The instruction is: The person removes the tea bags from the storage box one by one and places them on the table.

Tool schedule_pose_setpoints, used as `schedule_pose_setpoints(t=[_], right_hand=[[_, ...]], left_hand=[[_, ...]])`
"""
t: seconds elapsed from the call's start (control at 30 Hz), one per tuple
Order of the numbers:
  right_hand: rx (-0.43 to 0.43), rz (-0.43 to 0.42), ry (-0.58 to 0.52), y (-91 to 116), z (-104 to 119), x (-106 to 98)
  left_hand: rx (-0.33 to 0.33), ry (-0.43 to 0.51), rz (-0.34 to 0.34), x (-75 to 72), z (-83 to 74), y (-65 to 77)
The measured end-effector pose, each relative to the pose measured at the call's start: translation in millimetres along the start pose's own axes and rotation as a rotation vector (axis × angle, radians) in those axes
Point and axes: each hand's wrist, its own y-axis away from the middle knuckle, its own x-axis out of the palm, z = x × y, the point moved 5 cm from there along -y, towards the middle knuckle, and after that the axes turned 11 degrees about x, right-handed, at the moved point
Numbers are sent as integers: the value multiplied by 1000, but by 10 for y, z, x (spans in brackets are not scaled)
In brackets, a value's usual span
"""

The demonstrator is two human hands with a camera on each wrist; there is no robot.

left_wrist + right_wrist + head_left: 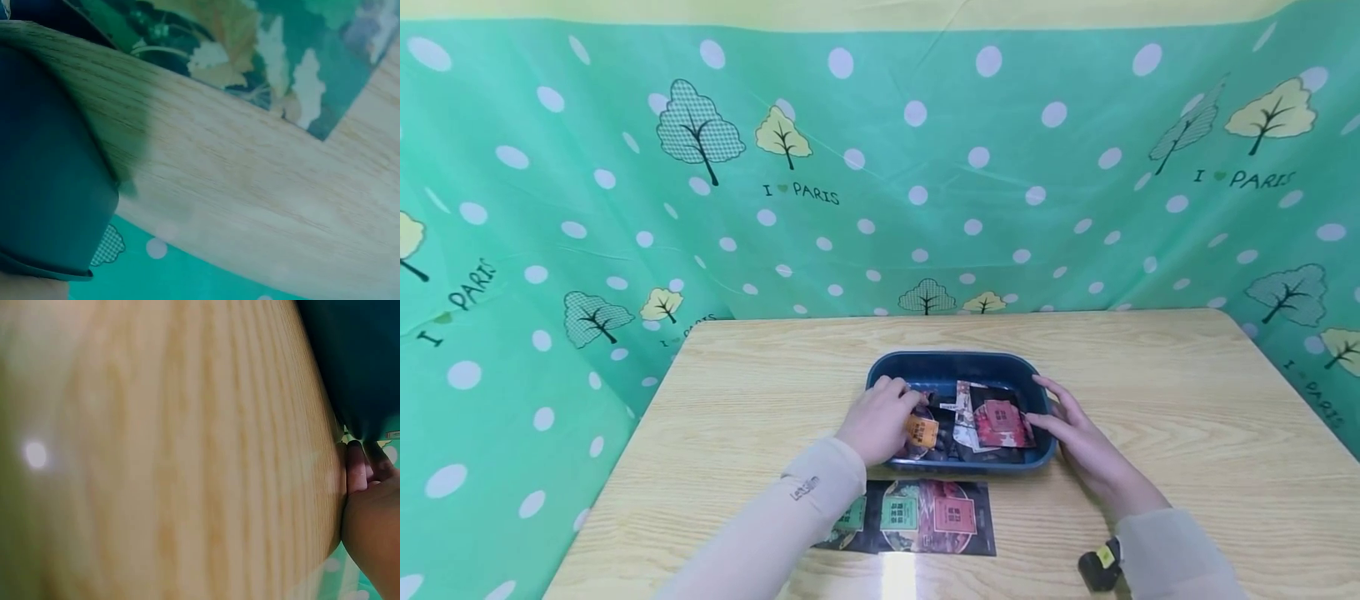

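A dark blue bin (958,464) holds several flat packets. My left hand (880,421) reaches over its left side, fingers curled down inside at a packet with an orange label (922,432); its fingertips are partly hidden. At the right rim, my right hand (1078,437) holds the bin, its thumb inside near a packet with a red label (1002,417) and other fingers along the outside. The right wrist view shows fingers (356,465) beside the bin wall (356,356). In the left wrist view, the bin's outer wall (50,169) shows.
Dark packets with green and red labels (936,517) lie in front of the bin, partly under the left sleeve. A black object with a yellow patch (1100,567) is by the right sleeve. The wooden table (1187,400) meets a green patterned curtain (925,208) behind.
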Motion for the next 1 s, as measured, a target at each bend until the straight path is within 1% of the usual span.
schedule_pose_setpoints(t=[0.27,0.5,0.7,0.83,1.0], right_hand=[[-1,-9,-3,7,11,1],[2,-9,-4,8,13,14],[2,-10,-3,5,9,10],[-5,-3,-3,5,12,14],[-16,-1,-8,3,14,9]], left_hand=[[5,41,-41,-14,11,19],[11,111,-73,-37,28,42],[47,169,-98,-39,30,58],[79,239,-112,-50,23,78],[91,351,-113,-147,-31,113]])
